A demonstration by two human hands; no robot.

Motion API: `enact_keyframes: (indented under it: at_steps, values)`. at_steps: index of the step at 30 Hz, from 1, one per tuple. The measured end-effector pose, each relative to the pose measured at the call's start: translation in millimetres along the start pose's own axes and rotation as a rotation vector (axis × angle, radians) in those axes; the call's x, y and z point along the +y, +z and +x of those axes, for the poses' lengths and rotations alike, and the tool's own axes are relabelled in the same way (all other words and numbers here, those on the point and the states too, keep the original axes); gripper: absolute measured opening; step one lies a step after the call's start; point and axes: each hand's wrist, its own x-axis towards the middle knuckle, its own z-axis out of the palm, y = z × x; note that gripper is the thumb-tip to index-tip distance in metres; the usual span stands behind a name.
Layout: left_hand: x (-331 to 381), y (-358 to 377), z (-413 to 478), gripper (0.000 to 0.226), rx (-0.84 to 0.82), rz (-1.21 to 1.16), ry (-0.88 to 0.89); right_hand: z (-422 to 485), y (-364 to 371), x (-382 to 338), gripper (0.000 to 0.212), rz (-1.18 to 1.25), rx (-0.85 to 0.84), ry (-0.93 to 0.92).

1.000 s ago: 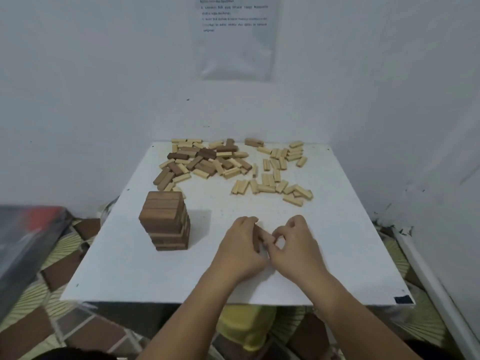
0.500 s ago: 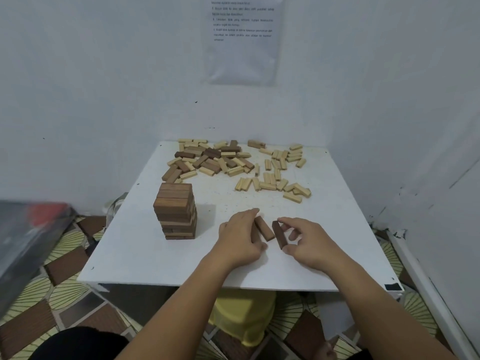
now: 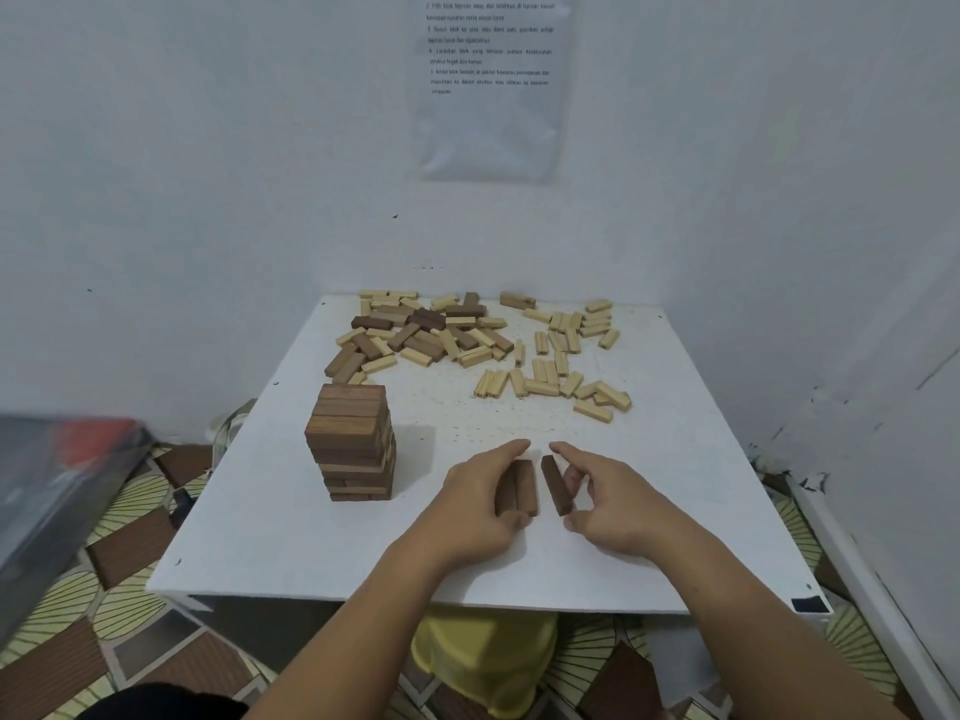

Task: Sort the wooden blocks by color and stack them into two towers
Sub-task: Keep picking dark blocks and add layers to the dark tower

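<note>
Left hand [image 3: 480, 498] fingers curl round a pair of dark blocks [image 3: 518, 488] lying side by side on the desk [image 3: 675, 485], midway along the front edge, set a little in from it. Right hand [image 3: 615, 498] pinches a single dark block [image 3: 557, 484] lengthwise, index at the far end and thumb at the near end, just beside the pair with a narrow gap. Dark tower [image 3: 353, 441] stands upright near the left edge. Mixed pile [image 3: 415, 332] lies along the far edge. Light blocks [image 3: 563, 361] are scattered toward the far right corner.
</note>
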Motion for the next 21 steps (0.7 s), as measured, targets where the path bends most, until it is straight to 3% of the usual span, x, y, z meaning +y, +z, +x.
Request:
enact_keyframes:
  at_steps: [15,21]
  values:
    - [-11.2,-4.7,3.1,0.089,0.008,-0.029,0.024,7.0,-0.9,-15.7,0.073,-0.083,-0.014,0.008]
    - [-15.0,-2.3,3.3,0.089,0.041,-0.026,0.045,8.0,-3.5,-35.9,0.058,-0.407,-0.012,-0.043]
